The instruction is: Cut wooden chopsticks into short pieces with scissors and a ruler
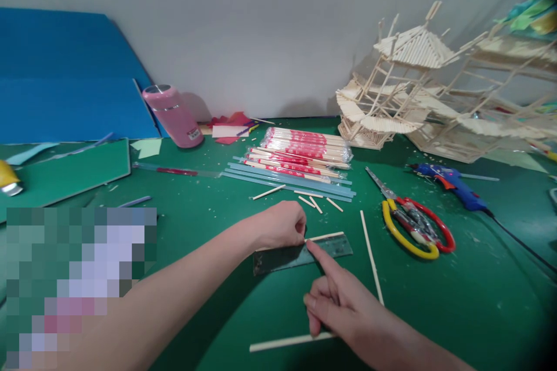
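My left hand (282,224) is closed in a pinch on a thin wooden stick (327,236) that lies along the top edge of a clear ruler (300,256) on the green mat. My right hand (337,295) points with its index finger, the tip touching the ruler and stick near their middle; its other fingers are curled in. Under its palm lies a longer wooden stick (278,343). Another long stick (371,255) lies to the right of the ruler.
Red-and-yellow scissors (413,223) and a blue glue gun (452,184) lie at right. Packs of chopsticks (304,148), blue strips, short stick pieces, a pink bottle (174,116) and a stick-built model (418,93) stand behind. Blue board (65,75) at left.
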`<state>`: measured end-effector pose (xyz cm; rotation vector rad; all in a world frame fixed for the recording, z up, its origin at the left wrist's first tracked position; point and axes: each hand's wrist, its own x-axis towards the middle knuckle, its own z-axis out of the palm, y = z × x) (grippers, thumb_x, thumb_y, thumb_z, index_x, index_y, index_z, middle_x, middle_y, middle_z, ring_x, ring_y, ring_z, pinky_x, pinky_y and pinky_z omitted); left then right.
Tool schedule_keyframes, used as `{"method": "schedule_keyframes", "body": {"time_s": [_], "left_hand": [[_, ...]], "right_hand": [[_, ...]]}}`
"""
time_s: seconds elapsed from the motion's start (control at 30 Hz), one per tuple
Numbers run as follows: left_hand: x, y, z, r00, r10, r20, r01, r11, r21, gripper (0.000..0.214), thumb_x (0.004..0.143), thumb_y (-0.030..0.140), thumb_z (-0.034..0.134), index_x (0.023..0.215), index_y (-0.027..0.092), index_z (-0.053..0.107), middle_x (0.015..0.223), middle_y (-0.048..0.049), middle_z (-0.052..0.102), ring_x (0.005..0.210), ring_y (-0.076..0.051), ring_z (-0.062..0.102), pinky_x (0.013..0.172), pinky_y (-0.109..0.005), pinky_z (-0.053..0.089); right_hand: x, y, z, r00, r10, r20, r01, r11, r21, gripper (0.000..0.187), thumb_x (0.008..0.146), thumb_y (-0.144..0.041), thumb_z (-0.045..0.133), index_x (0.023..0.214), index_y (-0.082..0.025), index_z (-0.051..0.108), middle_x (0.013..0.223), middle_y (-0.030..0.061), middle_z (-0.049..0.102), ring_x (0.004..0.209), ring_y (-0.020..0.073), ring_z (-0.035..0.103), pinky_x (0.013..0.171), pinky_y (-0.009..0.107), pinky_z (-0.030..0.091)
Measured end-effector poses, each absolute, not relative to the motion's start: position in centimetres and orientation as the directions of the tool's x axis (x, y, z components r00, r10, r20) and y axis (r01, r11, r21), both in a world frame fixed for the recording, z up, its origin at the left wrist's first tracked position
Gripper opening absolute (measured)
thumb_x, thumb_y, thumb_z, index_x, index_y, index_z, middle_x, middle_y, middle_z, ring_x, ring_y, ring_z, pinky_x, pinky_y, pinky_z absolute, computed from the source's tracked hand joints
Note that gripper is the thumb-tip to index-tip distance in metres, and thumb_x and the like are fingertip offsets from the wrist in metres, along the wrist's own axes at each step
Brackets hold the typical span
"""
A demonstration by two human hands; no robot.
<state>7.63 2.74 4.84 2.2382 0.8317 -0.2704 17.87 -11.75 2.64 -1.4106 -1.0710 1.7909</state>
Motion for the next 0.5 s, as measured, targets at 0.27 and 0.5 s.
{"method": "schedule_keyframes", "body": {"time_s": [0.27, 0.5], "left_hand": [[7.64, 2.73, 4.81, 0.769, 0.486, -0.416, 0.638, -0.540, 0.549, 0.015, 0.059, 0.018, 0.051, 0.062, 0.014, 0.065, 0.052, -0.0008, 0.057, 0.048, -0.011, 0.049, 0.041, -0.018, 0.031], [7.57, 2.71, 4.72, 0.768, 0.485, -0.419, 0.640, -0.547, 0.539, 0.015, 0.059, 0.018, 0.051, 0.063, 0.014, 0.065, 0.053, -0.0009, 0.058, 0.049, -0.011, 0.050, 0.041, -0.018, 0.031]], "right_hand": [[17.25, -11.82, 1.67, -0.250, 0.857, -0.451, -0.147, -0.494, -0.857, 0.072, 0.081, -0.022, 0.046, 0.134, -0.020, -0.002, 0.061, -0.0036, 0.056, 0.049, 0.0075, 0.042, 0.046, 0.021, 0.025], [17.20, -11.68, 2.09, -0.235, 0.851, -0.469, -0.157, -0.510, -0.846, 0.075, 0.079, -0.023, 0.049, 0.134, -0.017, -0.001, 0.061, -0.0037, 0.054, 0.048, 0.0078, 0.042, 0.046, 0.021, 0.024]]}}
